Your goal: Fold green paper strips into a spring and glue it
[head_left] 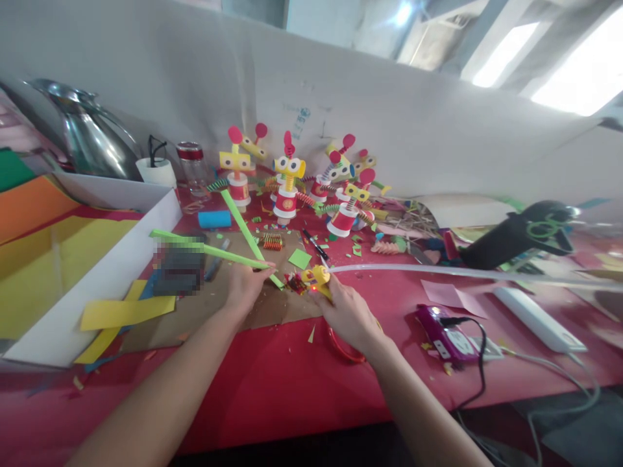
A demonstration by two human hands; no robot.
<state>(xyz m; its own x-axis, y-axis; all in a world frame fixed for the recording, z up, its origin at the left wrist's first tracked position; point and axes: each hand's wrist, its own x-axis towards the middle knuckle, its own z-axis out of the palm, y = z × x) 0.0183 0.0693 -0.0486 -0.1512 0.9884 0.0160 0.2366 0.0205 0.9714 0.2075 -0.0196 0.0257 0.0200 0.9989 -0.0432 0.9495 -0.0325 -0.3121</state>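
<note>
My left hand [247,285] is closed on two green paper strips [238,227] that cross at its fingertips and fan out up and to the left. My right hand [346,314] is closed round a small yellow and red tool [314,277], seemingly a glue gun, whose tip sits next to the strips' crossing over a brown cardboard sheet [272,308]. A long clear stick [438,271] runs from that tool off to the right. A red ring [341,350] lies under my right wrist.
Several paper-cup robot figures [287,188] stand at the back by the white wall. A white box [111,259] with coloured paper sheets sits left. A purple device [445,337] with a cable, a white power strip [538,318] and a black object [516,237] lie right.
</note>
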